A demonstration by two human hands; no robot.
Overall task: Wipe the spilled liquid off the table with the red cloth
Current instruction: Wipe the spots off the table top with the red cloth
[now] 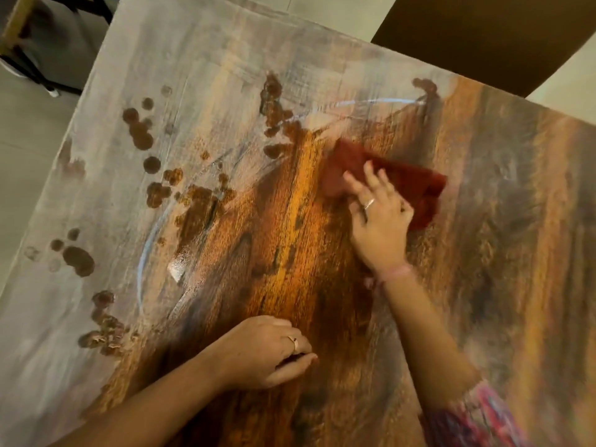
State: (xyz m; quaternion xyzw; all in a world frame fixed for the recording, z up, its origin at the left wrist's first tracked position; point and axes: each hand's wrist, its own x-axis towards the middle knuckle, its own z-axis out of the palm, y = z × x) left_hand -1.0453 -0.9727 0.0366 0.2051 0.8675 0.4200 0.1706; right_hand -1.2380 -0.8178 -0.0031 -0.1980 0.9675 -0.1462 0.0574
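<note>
A red cloth (403,182) lies crumpled on the wooden table (503,221), right of centre. My right hand (379,217) presses flat on the cloth's near edge, fingers spread over it. Brown spilled liquid (142,133) dots the table's left half in blobs and droplets, with more liquid near the far middle and a wet smear arcing across the centre. My left hand (271,353) rests on the table near the front, fingers curled under, holding nothing I can see.
A dark chair (483,37) stands beyond the table's far right edge. A black-framed seat (29,43) sits at the far left on the tiled floor. The table's left edge runs close to the spill blobs.
</note>
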